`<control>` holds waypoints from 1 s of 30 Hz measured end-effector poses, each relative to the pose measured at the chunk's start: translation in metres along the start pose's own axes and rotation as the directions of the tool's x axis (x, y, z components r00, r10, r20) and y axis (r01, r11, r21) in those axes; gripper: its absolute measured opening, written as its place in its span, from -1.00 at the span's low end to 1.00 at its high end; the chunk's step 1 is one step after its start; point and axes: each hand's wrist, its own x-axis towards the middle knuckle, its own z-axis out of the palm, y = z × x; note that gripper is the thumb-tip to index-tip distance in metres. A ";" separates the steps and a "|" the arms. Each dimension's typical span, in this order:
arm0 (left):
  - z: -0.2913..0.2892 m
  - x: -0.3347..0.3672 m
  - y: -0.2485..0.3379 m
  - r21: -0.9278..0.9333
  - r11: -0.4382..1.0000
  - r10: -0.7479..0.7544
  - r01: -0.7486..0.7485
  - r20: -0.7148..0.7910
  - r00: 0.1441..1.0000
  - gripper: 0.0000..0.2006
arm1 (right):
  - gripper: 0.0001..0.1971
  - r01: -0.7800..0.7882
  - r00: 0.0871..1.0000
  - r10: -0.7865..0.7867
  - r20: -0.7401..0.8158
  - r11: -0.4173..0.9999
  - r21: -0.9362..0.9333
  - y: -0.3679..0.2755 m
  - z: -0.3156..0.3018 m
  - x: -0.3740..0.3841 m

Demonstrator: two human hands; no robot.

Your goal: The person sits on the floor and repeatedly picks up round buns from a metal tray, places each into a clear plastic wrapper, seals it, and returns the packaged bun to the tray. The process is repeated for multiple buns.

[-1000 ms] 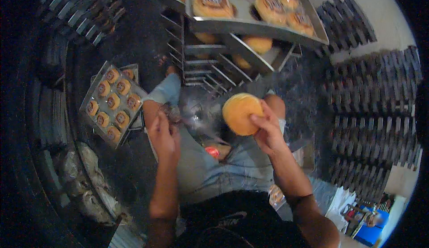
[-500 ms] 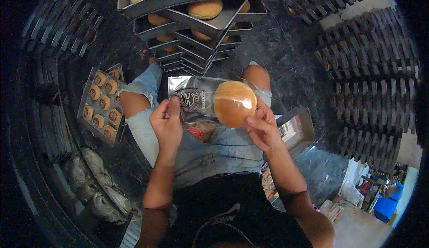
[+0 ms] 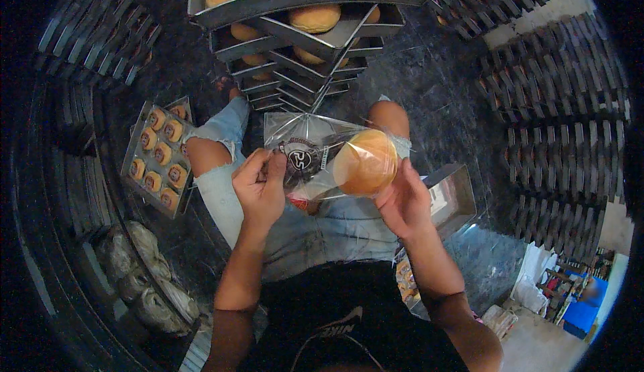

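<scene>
A round golden bun point(image 3: 365, 163) lies in the right part of a clear plastic bag point(image 3: 278, 125) with a dark round printed emblem, held above my lap. My left hand point(image 3: 263, 183) is closed on the bag's left side, thumb on top. At the other end, my right hand point(image 3: 408, 204) cups the bun's right edge through the film; its thumb points up beside the bun and some fingers are hidden beneath. Below the bag, a red printed patch point(image 3: 300, 203) shows between my thighs, partly covered.
Ahead stands a crosswise stack of metal trays point(image 3: 315, 6) with buns. Left of my leg, another tray point(image 3: 129, 161) holds several bagged buns. An open metal box point(image 3: 463, 197) sits by my right thigh. Tall tray stacks point(image 3: 557, 130) line the right; bulging plastic bags point(image 3: 137, 264) lie at lower left.
The bun and bag have shifted slightly right and tilted. My right thumb has come off the bun's face and now points up beside it. My left hand keeps its grip.
</scene>
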 end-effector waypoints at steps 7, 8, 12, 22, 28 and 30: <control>-0.009 0.009 -0.008 0.023 0.994 -0.105 0.103 0.112 0.988 -0.71 | -0.45 0.224 0.971 -0.238 0.033 0.845 -0.486 0.000 0.023 -0.002; -0.005 0.006 -0.007 -0.079 0.978 -0.183 0.194 0.129 0.975 -0.59 | -0.44 0.394 0.911 -0.376 0.168 0.676 -0.623 0.002 0.027 -0.002; 0.020 -0.006 0.033 -0.711 0.415 -0.301 0.568 0.482 0.823 -0.20 | -0.40 0.731 0.615 -0.348 0.708 -0.083 -0.677 0.009 0.043 0.008; 0.039 0.008 0.086 -0.866 0.402 -0.077 0.298 0.293 0.953 0.20 | -0.44 0.798 0.488 -0.271 0.830 -0.247 -0.550 0.013 0.061 0.008; 0.040 0.009 0.070 -0.807 0.473 -0.041 0.354 0.381 0.924 0.36 | -0.52 0.753 0.497 -0.391 0.775 -0.249 -0.609 0.036 0.063 0.017; 0.035 0.013 0.073 -0.779 0.517 -0.089 0.356 0.364 0.927 0.39 | -0.54 0.760 0.496 -0.413 0.763 -0.219 -0.612 0.041 0.066 0.020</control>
